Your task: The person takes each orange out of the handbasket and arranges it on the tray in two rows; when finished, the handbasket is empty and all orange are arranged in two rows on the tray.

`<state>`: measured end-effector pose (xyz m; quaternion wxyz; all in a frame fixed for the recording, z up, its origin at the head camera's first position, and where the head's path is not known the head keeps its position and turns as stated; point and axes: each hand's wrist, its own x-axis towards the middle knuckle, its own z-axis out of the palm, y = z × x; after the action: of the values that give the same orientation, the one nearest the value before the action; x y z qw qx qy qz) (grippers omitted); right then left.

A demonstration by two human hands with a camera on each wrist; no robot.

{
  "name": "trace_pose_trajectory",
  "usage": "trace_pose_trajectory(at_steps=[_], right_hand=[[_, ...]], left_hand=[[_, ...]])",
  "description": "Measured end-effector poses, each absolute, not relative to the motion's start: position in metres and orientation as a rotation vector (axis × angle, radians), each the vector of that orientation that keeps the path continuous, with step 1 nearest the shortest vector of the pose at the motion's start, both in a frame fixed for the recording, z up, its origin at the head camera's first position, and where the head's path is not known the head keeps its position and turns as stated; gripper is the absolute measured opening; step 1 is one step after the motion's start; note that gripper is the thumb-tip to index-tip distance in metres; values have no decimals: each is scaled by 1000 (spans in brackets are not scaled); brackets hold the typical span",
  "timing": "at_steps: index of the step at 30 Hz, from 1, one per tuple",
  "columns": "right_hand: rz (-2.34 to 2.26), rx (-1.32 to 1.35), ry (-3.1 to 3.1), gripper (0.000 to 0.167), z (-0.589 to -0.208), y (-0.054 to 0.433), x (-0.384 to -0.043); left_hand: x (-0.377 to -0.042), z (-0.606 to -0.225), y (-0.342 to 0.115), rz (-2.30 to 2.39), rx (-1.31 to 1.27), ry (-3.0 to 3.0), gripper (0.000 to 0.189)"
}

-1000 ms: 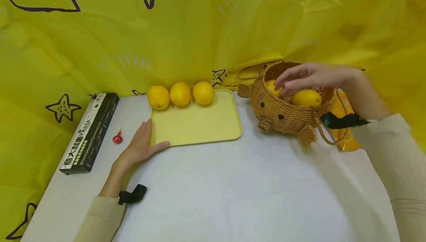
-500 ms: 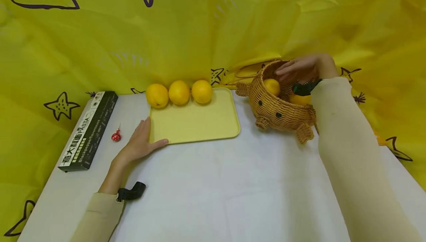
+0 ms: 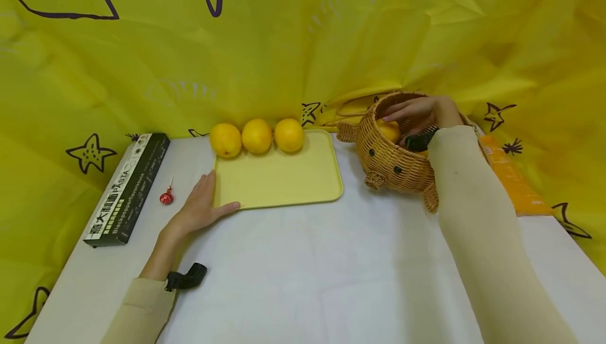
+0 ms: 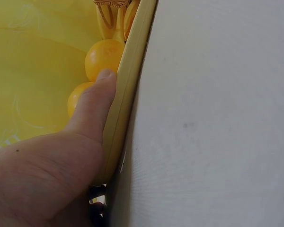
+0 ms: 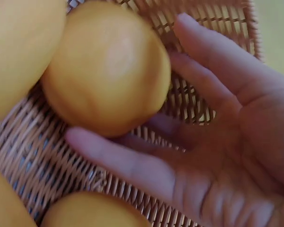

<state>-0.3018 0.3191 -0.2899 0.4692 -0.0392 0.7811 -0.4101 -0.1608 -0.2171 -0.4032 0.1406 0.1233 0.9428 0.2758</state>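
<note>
A pale yellow tray [image 3: 279, 181] lies on the table, and three oranges [image 3: 257, 136] line its back edge. My left hand [image 3: 199, 207] rests at the tray's near left corner, thumb along the front edge and fingers along the left side. At the right stands a wicker basket [image 3: 397, 169] with an animal face, holding several oranges. Inside it is my right hand [image 3: 421, 111], partly hidden by the rim and sleeve. The right wrist view shows its fingers spread around one orange [image 5: 109, 71], thumb and fingertips right at the fruit's sides.
A black pasta box [image 3: 128, 189] lies along the table's left edge, with a red lollipop [image 3: 167, 196] between it and my left hand. An orange packet [image 3: 513, 181] lies behind my right forearm. A yellow patterned cloth [image 3: 284, 44] hangs behind the table.
My right hand has moved from above the basket's front down into it, the forearm swinging left across the basket's right side. The left hand, tray and row of oranges keep their places.
</note>
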Motion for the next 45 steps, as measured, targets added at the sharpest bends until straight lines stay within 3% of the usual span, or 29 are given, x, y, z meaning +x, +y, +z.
trace_pose_trajectory(at_steps=[10,17,32,45], right_hand=[[-1001,-39,1901,77,-295,312,-308],[-970,25,1990,69,-299,310,-305],[-982,58,1967,77,-294,315,-304],[-993,107,1930,96,-295,314,-295]], left_hand=[[-157,-400,-218,807,343,2731,115],[-155,-400,-218,794,340,2734,115],[-162,-400,-217,801,353,2727,116],[-161,-404,-217,793,364,2722,116]])
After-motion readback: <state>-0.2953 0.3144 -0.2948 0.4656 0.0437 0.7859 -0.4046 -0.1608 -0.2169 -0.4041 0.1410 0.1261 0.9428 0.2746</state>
